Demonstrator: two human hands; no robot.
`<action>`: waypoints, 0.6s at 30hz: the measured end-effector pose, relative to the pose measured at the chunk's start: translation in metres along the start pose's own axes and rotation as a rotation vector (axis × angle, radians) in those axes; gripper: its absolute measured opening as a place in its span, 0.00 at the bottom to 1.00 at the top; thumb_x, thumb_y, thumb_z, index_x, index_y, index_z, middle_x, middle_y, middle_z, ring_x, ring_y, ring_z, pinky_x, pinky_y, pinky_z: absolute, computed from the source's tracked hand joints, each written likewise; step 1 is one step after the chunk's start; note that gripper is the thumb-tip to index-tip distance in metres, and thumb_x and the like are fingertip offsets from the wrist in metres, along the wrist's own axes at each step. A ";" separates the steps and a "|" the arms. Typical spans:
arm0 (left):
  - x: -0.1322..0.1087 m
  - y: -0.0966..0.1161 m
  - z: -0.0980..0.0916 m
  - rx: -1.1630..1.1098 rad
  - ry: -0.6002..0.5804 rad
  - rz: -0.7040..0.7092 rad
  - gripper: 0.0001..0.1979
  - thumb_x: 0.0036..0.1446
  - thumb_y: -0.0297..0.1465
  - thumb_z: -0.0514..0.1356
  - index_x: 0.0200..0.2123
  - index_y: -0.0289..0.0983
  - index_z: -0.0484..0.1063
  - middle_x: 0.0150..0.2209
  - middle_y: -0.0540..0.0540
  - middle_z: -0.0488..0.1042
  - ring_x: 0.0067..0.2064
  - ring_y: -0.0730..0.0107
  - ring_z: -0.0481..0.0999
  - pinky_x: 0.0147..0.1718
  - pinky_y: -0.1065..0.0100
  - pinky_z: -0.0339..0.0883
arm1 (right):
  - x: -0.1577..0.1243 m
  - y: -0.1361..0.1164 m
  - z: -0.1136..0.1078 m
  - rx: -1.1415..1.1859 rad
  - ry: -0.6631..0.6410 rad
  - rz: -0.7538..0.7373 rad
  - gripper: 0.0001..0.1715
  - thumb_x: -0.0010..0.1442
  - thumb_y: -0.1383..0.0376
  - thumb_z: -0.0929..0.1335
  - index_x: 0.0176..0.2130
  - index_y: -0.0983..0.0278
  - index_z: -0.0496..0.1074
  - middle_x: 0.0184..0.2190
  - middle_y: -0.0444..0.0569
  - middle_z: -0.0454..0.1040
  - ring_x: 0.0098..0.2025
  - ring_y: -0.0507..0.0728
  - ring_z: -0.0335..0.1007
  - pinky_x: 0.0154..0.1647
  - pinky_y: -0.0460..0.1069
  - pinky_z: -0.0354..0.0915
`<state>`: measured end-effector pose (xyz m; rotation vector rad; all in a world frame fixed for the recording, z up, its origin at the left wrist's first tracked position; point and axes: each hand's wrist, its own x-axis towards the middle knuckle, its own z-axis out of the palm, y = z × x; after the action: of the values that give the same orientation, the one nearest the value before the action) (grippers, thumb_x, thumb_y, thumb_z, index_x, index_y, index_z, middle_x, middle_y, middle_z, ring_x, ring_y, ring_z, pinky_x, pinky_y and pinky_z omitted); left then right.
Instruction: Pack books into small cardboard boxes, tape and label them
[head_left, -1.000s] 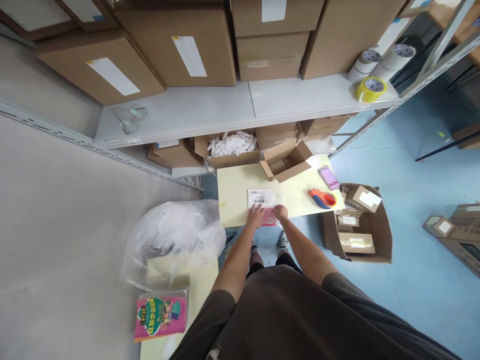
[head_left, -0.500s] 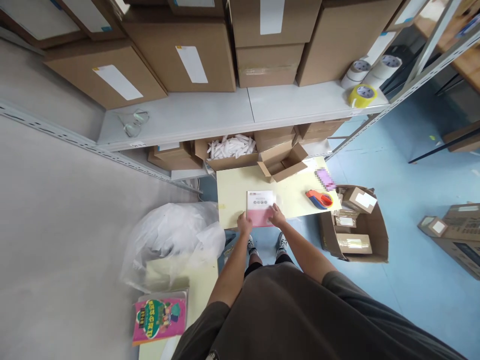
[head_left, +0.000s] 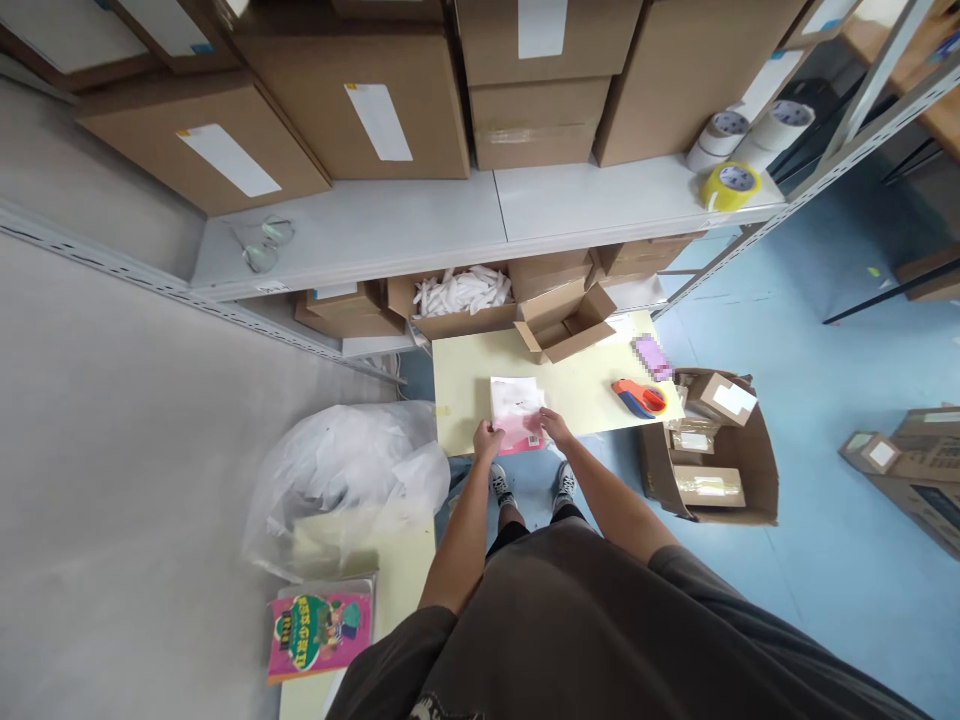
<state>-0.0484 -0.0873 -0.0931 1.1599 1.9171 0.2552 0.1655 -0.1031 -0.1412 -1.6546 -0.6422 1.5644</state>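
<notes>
A thin pink-and-white book (head_left: 516, 408) lies at the near edge of the pale yellow table (head_left: 463, 380), a small barcode showing near its lower right corner. On its left edge my left hand (head_left: 488, 441) is closed, fingers partly hidden. My right hand (head_left: 555, 427) pinches the right edge, where something pale or see-through sticks out; I cannot tell what it is. Beyond the book stands an open cardboard box (head_left: 564, 325). To the right lie an orange-and-blue tape dispenser (head_left: 637, 398) and a blurred purple object (head_left: 652, 357).
Right of the table, a large carton (head_left: 757, 455) holds several small parcels. At left are a clear plastic bag (head_left: 345, 475) and pink books (head_left: 321, 632). The shelf (head_left: 420, 215) ahead carries cartons, glasses (head_left: 264, 245) and tape rolls (head_left: 731, 187); below sits a box of white pieces (head_left: 463, 292).
The upward face of the book is different: the printed title and row of icons are gone and a barcode shows. Both hands remain at its sides, having shifted slightly.
</notes>
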 end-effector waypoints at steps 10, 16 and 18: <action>-0.051 0.072 0.027 0.314 -0.044 0.390 0.12 0.63 0.33 0.67 0.48 0.42 0.71 0.48 0.40 0.79 0.49 0.54 0.80 0.46 0.62 0.68 | 0.001 -0.020 0.004 0.076 0.011 0.120 0.23 0.55 0.45 0.72 0.36 0.62 0.77 0.38 0.54 0.84 0.44 0.62 0.80 0.48 0.54 0.72; -0.074 0.106 0.106 0.373 -0.074 0.376 0.16 0.65 0.29 0.62 0.56 0.37 0.72 0.54 0.32 0.75 0.55 0.48 0.79 0.51 0.57 0.71 | -0.027 -0.029 -0.050 0.042 0.102 0.049 0.44 0.67 0.33 0.55 0.51 0.62 0.77 0.46 0.58 0.84 0.48 0.63 0.82 0.45 0.53 0.75; -0.072 0.104 0.121 0.339 -0.094 0.342 0.17 0.67 0.31 0.62 0.57 0.35 0.73 0.57 0.29 0.74 0.57 0.44 0.77 0.54 0.54 0.71 | -0.027 -0.033 -0.057 -0.028 0.075 0.026 0.45 0.68 0.32 0.54 0.50 0.62 0.78 0.44 0.58 0.85 0.47 0.63 0.82 0.44 0.52 0.75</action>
<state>0.1223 -0.1170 -0.0685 1.6971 1.7134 0.0549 0.2226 -0.1153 -0.1008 -1.7403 -0.6085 1.5098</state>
